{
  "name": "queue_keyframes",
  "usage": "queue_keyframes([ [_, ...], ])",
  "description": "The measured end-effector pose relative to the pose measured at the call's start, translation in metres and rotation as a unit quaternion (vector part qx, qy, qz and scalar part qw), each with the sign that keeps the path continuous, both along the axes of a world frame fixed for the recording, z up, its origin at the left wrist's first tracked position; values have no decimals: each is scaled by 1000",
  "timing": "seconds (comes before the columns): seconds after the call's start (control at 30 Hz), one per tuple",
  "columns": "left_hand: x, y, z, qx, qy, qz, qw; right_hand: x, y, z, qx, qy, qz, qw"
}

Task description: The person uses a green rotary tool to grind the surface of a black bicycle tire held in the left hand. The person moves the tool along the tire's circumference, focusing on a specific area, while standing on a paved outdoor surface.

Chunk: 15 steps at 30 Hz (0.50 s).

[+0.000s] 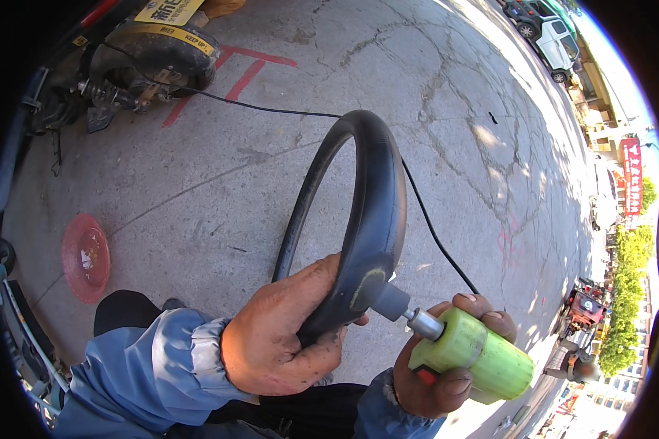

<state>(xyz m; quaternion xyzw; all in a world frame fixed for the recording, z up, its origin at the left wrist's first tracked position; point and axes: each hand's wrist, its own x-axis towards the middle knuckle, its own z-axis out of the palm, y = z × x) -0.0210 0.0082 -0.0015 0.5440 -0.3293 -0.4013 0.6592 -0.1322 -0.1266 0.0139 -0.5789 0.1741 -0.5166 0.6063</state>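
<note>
A black rubber inner tube [380,197] stands up in front of me as a loop. My left hand [285,329] wraps round its lower part, thumb and fingers closed on it. In my right hand [447,366] is a green handheld power grinder [483,358] with a red switch and a metal chuck. The grinder's dark grey cylindrical tip [391,301] meets the tube wall, beside a dull, scuffed oval patch [367,290]. Whether the tip presses on the rubber or just touches it, I cannot tell. Part of the tube's lower end is hidden by my left hand.
A black cord [432,227] runs behind the tube toward a parked scooter's rear wheel [161,62] at the upper left. A pink-red basin [86,257] sits on the concrete at the left. Red lines [245,80] mark the ground. Vehicles and a person [575,364] are far right.
</note>
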Motion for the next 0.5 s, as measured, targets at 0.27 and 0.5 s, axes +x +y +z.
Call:
queue_keyframes([
  [0.27,-3,0,-9,-20,-50,28,998,-11,-4,-6,-38,45,48,997],
  [0.5,0,0,-2,-6,4,-5,1000,-13,-9,-3,-70,53,80,993],
])
